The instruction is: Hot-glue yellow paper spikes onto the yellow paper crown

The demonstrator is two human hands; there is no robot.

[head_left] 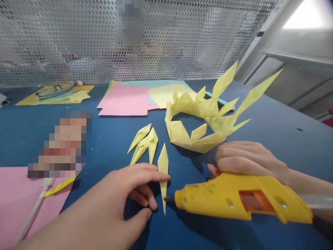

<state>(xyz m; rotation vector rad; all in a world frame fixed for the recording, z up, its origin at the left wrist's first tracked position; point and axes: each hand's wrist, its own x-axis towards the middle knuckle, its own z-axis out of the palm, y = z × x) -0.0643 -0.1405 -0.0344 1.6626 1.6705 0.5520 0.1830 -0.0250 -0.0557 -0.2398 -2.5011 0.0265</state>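
On the blue bench (111, 139), a narrow folded yellow paper piece (163, 163) lies well in from the far edge, its wider end toward that edge and its thin point directed the opposite way; the left hand (122, 189) reaches over from the left, fingers loosely parted, the index finger laid across the piece, the others curled beneath, the thumb apart from them with a gap between; the right hand (244, 159) is curled closely around the handle side of a yellow glue gun (215, 198), though the gun hides part of that grip; its dark nozzle (170, 199) meets the piece's right side near the thin point in this view, but whether it touches cannot be told; three similar folded pieces (153, 140) lie grouped just beyond the left hand; nearer the far edge and toward the right edge stands a spiky yellow paper ring (179, 130), its longest points leaning toward the right edge; pink, blue and pale yellow sheets (127, 99) lie along the far edge, beside the ring; a blurred-out phone-like object (62, 139) with a white cable (33, 211) rests toward the bench's left, partly over a pink sheet (13, 194).
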